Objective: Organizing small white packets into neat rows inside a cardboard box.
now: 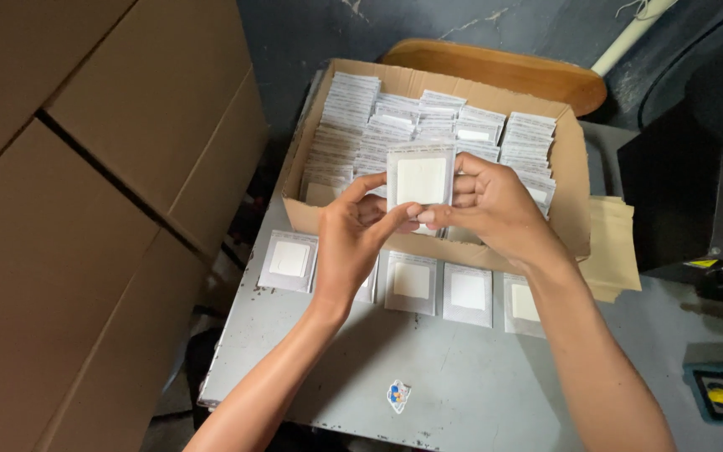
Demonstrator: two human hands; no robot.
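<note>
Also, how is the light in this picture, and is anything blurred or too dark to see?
Head view: soft light on the hands and the held packet, all sharp; the arms cast faint shadows on the grey table; the machine at right is dim, and the floor below the table is too dark.

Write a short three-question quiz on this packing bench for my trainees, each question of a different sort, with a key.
1. True or false: both hands hold the clear packet above the cardboard box.
2. Where do the loose packets in the row lie? A) inside the box B) on the grey table in front of the box C) on the floor
3. Which hand pinches the packet's lower edge between thumb and forefinger?

Key: 1 true; 2 B; 3 the left hand, while the right hand grips the side.
</note>
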